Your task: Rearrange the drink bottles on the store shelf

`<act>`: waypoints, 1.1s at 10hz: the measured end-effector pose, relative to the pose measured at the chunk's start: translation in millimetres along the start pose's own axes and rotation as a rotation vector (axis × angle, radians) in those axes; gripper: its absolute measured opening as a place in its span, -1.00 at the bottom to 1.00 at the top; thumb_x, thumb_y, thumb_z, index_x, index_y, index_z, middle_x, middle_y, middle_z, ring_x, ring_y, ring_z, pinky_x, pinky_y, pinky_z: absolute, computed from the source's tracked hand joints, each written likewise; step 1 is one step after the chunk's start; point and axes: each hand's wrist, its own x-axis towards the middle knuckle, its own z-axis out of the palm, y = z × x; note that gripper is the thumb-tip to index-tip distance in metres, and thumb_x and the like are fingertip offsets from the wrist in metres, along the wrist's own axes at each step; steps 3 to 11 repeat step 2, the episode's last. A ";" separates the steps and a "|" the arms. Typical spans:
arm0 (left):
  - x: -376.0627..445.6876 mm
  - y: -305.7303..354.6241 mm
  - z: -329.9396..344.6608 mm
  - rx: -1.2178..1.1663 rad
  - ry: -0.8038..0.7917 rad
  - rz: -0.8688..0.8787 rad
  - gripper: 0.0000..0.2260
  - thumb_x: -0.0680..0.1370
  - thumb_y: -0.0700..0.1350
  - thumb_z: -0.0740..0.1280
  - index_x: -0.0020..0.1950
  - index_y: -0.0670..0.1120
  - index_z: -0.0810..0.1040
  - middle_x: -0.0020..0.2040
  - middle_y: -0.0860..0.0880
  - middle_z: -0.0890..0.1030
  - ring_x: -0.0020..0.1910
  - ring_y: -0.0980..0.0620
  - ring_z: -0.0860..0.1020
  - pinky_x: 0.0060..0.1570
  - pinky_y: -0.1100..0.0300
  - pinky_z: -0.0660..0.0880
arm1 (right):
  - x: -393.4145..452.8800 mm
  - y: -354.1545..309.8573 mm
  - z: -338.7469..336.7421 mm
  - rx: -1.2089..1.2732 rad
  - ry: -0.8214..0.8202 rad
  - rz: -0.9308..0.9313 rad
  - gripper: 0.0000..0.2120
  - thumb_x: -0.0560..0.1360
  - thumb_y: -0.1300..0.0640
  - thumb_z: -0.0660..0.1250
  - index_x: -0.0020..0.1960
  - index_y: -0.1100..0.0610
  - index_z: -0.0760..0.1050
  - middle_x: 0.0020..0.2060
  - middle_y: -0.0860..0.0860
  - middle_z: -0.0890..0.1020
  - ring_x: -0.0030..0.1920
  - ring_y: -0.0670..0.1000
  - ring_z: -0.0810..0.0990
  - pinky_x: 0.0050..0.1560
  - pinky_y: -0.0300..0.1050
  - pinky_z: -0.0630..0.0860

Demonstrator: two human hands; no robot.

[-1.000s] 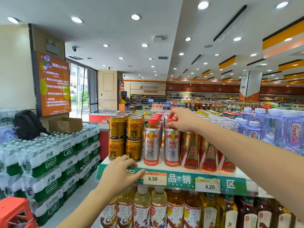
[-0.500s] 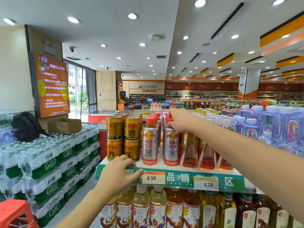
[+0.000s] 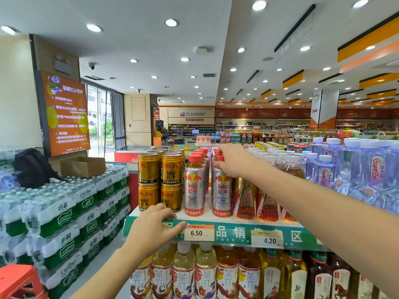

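Two rows of silver Red Bull bottles with red caps stand on the top shelf (image 3: 302, 236). My right hand (image 3: 232, 161) reaches over them and grips the cap and neck of the front bottle of the right row (image 3: 222, 197). The front bottle of the left row (image 3: 194, 190) stands free beside it. My left hand (image 3: 152, 230) rests on the green front edge of the shelf, fingers spread over the price strip, holding no bottle. Gold Red Bull cans (image 3: 160, 180) are stacked two high to the left of the bottles.
Orange-labelled bottles (image 3: 246, 199) and clear Ganten water bottles (image 3: 371, 175) fill the shelf to the right. Tea bottles (image 3: 205, 275) line the shelf below. Shrink-wrapped water packs (image 3: 64, 212) are piled at the left, with a cardboard box (image 3: 83, 166) and black backpack (image 3: 32, 167) on top. A red stool (image 3: 17, 281) stands bottom left.
My right hand has closed lower around the cap and neck of the right front Red Bull bottle. The left hand stays on the shelf edge. The view has shifted slightly.
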 end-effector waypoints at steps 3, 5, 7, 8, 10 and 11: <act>8.7 3.2 -10.2 0.035 -0.117 -0.008 -0.59 0.47 0.45 0.28 0.01 0.17 0.63 -0.04 0.24 0.56 -0.01 0.20 0.51 -0.08 0.24 0.56 | -27.6 6.0 -0.5 0.117 0.164 -0.083 -0.64 0.65 -0.09 0.30 0.33 0.13 0.46 0.15 0.09 0.51 0.11 0.05 0.49 0.08 -0.08 0.45; 8.7 3.2 -10.2 0.035 -0.117 -0.008 -0.59 0.47 0.45 0.28 0.01 0.17 0.63 -0.04 0.24 0.56 -0.01 0.20 0.51 -0.08 0.24 0.56 | -27.6 6.0 -0.5 0.117 0.164 -0.083 -0.64 0.65 -0.09 0.30 0.33 0.13 0.46 0.15 0.09 0.51 0.11 0.05 0.49 0.08 -0.08 0.45; 8.7 3.2 -10.2 0.035 -0.117 -0.008 -0.59 0.47 0.45 0.28 0.01 0.17 0.63 -0.04 0.24 0.56 -0.01 0.20 0.51 -0.08 0.24 0.56 | -27.6 6.0 -0.5 0.117 0.164 -0.083 -0.64 0.65 -0.09 0.30 0.33 0.13 0.46 0.15 0.09 0.51 0.11 0.05 0.49 0.08 -0.08 0.45; 8.7 3.2 -10.2 0.035 -0.117 -0.008 -0.59 0.47 0.45 0.28 0.01 0.17 0.63 -0.04 0.24 0.56 -0.01 0.20 0.51 -0.08 0.24 0.56 | -27.6 6.0 -0.5 0.117 0.164 -0.083 -0.64 0.65 -0.09 0.30 0.33 0.13 0.46 0.15 0.09 0.51 0.11 0.05 0.49 0.08 -0.08 0.45; 8.7 3.2 -10.2 0.035 -0.117 -0.008 -0.59 0.47 0.45 0.28 0.01 0.17 0.63 -0.04 0.24 0.56 -0.01 0.20 0.51 -0.08 0.24 0.56 | -27.6 6.0 -0.5 0.117 0.164 -0.083 -0.64 0.65 -0.09 0.30 0.33 0.13 0.46 0.15 0.09 0.51 0.11 0.05 0.49 0.08 -0.08 0.45; 8.7 3.2 -10.2 0.035 -0.117 -0.008 -0.59 0.47 0.45 0.28 0.01 0.17 0.63 -0.04 0.24 0.56 -0.01 0.20 0.51 -0.08 0.24 0.56 | -27.6 6.0 -0.5 0.117 0.164 -0.083 -0.64 0.65 -0.09 0.30 0.33 0.13 0.46 0.15 0.09 0.51 0.11 0.05 0.49 0.08 -0.08 0.45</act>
